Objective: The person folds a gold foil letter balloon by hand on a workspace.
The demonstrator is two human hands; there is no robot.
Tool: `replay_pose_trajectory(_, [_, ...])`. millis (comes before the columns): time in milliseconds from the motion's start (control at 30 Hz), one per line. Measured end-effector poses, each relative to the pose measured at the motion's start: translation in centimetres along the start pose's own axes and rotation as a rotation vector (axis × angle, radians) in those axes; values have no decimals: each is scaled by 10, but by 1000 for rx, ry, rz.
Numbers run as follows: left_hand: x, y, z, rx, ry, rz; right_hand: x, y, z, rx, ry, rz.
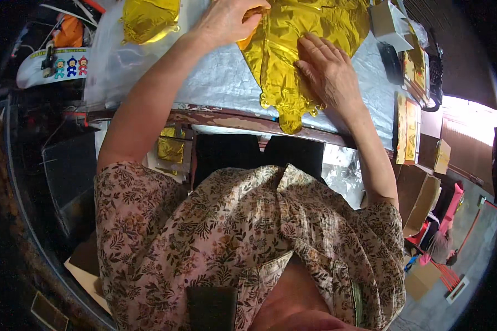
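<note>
Pale, crinkled sheeting (221, 80) covers the worktop (204, 117), whose worn brown edge runs before the person. On it lies a shiny, gold foil piece (284, 49), tapering toward the person, with its rounded tab (290, 122) reaching over the near edge. The left hand (223, 23) has its grip clamped on the foil's left edge, thumb and fingers together. The right hand (332, 70) rests palm down on the foil, its grip apart. Farther left lies a second gold foil piece (149, 21); at right, a white cardboard carton (390, 25) sits near a black, rounded object (390, 63).
</note>
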State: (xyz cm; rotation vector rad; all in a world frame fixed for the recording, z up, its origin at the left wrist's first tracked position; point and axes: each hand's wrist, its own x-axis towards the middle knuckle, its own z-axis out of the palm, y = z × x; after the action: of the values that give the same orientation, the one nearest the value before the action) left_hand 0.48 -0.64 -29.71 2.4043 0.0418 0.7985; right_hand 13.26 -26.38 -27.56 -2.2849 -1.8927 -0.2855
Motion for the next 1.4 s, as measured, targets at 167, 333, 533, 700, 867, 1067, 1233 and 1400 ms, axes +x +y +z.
replay_pose_trajectory(167, [2, 1, 1, 39, -29, 6, 1, 1, 2, 9, 57, -39])
replay_pose_trajectory(333, [2, -6, 3, 53, -18, 41, 2, 0, 3, -11, 52, -47])
replay_pose_trajectory(533, [3, -3, 3, 45, -24, 13, 3, 1, 1, -3, 57, -33])
replay_pose_trajectory(700, [-1, -1, 5, 51, -2, -12, 3, 2, 2, 15, 70, -29])
replay_pose_trajectory(867, [0, -3, 4, 67, -31, -31, 2, 1, 1, 43, 20, -7])
replay_pose_trajectory(1067, [1, 1, 2, 41, -25, -54, 2, 2, 6, 37, 42, -24])
replay_pose_trajectory(1233, [-1, -8, 8, 88, -4, 5, 3, 2, 4, 63, 21, -8])
replay_pose_trajectory(1400, [-1, -15, 10, 56, 65, 47, 5, -4, -4, 76, -1, 22])
